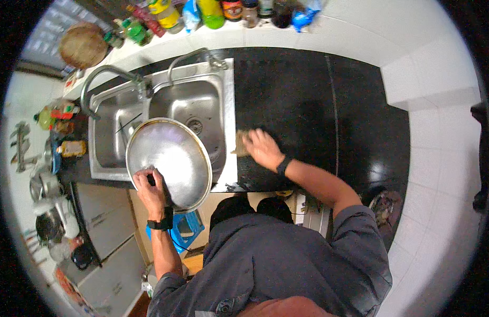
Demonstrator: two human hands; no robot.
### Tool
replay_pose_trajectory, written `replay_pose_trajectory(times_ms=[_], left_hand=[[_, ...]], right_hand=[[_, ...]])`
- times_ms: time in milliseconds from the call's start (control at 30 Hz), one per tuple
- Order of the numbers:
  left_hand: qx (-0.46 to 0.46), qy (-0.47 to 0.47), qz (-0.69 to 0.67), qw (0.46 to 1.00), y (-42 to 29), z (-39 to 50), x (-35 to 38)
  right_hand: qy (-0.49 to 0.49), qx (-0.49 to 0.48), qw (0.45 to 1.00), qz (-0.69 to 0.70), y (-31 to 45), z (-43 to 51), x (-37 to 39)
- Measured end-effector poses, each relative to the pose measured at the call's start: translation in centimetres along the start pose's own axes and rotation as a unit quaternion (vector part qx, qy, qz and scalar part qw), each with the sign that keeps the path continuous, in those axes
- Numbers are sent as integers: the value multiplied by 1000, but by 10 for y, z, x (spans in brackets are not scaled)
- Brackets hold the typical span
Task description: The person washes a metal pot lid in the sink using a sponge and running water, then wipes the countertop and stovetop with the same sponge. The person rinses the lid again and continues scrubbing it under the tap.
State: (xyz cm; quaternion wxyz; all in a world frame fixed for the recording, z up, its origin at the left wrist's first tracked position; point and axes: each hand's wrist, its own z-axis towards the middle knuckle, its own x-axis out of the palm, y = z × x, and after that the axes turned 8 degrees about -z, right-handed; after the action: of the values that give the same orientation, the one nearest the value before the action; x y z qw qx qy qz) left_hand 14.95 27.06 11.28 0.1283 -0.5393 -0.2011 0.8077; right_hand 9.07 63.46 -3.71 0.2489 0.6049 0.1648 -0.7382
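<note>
My left hand (150,189) grips the knob of a round metal pan lid (171,152), which is tilted over the front of the double stainless steel sink (230,103). The lid hides part of both basins. My right hand (262,147) lies on a brownish cloth (241,143) at the seam between the sink's right rim and the black countertop (284,99). The hand is slightly blurred, and its fingers rest over the cloth. Thin dark sticks (129,123) lie in the left basin.
A large curved faucet (106,69) and a smaller one (183,59) stand behind the sink. Bottles (211,16) and a round wooden board (84,45) line the back ledge. Pots (46,186) stand at left. A blue plastic stool (187,230) is below the counter.
</note>
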Motion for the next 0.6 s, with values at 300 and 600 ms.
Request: replay_pose_trajectory(times_ms=[300,600], left_hand=[[56,48,-102,992,-15,21,26],[78,120,-125,982,-41,25,48]], right_hand=[[72,425,874,-225,-144,-68,-48],[-13,151,988,4,-11,-33,-22]])
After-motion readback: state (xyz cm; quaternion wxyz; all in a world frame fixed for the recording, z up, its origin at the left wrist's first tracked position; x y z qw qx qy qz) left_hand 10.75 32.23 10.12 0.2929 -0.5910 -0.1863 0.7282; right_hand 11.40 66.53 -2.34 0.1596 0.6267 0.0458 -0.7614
